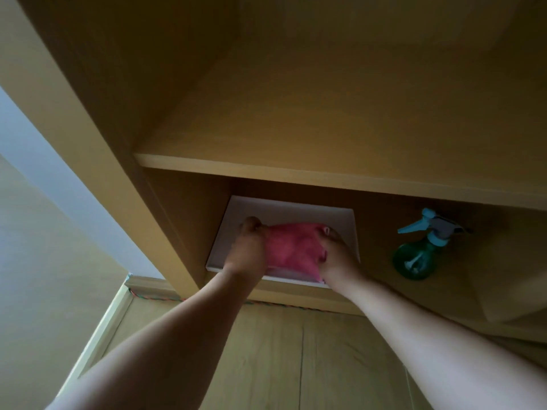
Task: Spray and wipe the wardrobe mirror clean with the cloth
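A pink cloth (291,250) lies on a flat white tray (284,208) on the bottom shelf of a wooden wardrobe. My left hand (247,253) grips the cloth's left edge and my right hand (337,255) grips its right edge, both arms reaching in from below. A green spray bottle (414,261) with a light blue trigger head stands on the same shelf to the right of the tray, untouched. No mirror shows in this view.
A wooden shelf board (296,170) runs across just above the hands. The wardrobe's left side panel (97,119) stands beside the tray. Wooden floor (296,365) lies below, with a pale wall (44,232) at the left.
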The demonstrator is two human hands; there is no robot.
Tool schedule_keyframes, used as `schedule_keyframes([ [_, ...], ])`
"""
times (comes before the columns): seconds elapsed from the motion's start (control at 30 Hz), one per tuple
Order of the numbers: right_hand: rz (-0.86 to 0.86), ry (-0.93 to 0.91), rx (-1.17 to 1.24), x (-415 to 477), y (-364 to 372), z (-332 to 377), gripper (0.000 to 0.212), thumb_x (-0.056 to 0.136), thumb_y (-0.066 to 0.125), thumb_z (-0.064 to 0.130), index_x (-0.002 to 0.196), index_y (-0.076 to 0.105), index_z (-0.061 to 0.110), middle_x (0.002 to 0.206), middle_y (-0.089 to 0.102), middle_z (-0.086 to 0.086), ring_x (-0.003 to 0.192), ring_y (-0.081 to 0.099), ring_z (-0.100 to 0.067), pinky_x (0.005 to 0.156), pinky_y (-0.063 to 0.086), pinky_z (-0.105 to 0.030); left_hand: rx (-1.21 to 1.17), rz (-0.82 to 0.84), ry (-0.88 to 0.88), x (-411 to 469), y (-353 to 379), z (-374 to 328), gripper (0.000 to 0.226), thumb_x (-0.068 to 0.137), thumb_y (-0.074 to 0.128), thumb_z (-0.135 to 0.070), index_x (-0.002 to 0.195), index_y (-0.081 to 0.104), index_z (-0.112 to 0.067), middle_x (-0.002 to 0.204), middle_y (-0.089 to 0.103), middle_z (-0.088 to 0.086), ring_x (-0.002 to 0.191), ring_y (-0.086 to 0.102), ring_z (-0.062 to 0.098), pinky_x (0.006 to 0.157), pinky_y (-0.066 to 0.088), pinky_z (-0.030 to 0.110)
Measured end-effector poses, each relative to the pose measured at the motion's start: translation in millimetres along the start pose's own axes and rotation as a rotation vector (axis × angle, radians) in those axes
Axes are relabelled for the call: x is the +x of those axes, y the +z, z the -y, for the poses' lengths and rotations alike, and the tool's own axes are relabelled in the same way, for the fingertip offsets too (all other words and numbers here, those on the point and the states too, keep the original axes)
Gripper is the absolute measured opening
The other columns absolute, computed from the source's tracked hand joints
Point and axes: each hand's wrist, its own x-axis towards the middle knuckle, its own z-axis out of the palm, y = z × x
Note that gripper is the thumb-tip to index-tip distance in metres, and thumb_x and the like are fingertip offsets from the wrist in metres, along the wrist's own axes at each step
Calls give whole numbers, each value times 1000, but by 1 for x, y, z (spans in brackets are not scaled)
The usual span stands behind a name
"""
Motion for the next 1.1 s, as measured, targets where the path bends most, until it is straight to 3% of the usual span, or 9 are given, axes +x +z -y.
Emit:
schedule_keyframes([
  [0.1,36,59,-132,10,7,-10,74,93,40,-9,156,11,17,164,-3,1,149,3,-15,103,8,-10,98,63,38,1,14,8,39,89,46,3,127,49,-4,140,35,12,125,39,28,99,37,34],
  [0.2,68,29,-209,15,5,-15,80,89,38,-17,156,10,18,163,-14,7,149,4,-12,99,17,-6,156,81,-28,1,20,12,54,90,37,1,143,29,-11,148,23,8,134,31,30,109,28,38],
  [0.33,36,20,-391,19,4,-16,85,87,44,-16,156,9,16,159,-27,8,146,24,-18,91,38,-16,429,139,134,1,29,23,68,87,36,-8,151,10,-6,159,-5,10,146,-7,28,112,-13,36],
  [0.4,21,34,-474,19,8,-15,85,88,47,-12,157,7,18,156,-34,6,149,9,-25,106,35,-26,486,206,153,1,33,25,68,89,35,-12,151,8,-7,160,-2,9,146,-4,25,116,-7,35],
  [0.47,3,15,-596,19,11,-15,83,90,47,-5,156,5,23,154,-38,0,148,-15,-30,119,13,-38,492,272,168,0,35,23,66,90,36,-13,151,11,-9,160,6,9,146,5,24,117,4,35],
  [0.53,23,-25,-690,19,13,-19,78,92,43,-1,156,5,20,157,-33,-4,147,-21,-31,119,-1,-41,486,315,186,0,37,23,64,91,37,-14,151,14,-11,159,11,7,143,15,26,115,14,35],
  [0.7,274,30,-711,16,14,-31,69,95,32,2,156,3,17,164,-6,-2,150,-3,-22,119,7,-40,490,347,137,-2,37,22,60,94,37,-19,150,18,-13,158,14,6,133,32,32,107,29,38],
  [0.97,233,100,-670,3,3,-25,59,101,35,7,155,11,13,163,7,-8,148,11,-28,117,18,-39,442,319,107,-13,27,15,55,94,37,-16,148,25,-14,153,25,7,131,36,31,106,31,37],
  [1.1,207,77,-566,-22,-1,-11,53,100,33,6,152,24,16,156,29,-12,140,32,-31,112,34,-36,367,323,89,-39,12,9,55,92,39,-11,146,29,-15,149,33,5,130,38,28,105,35,37],
])
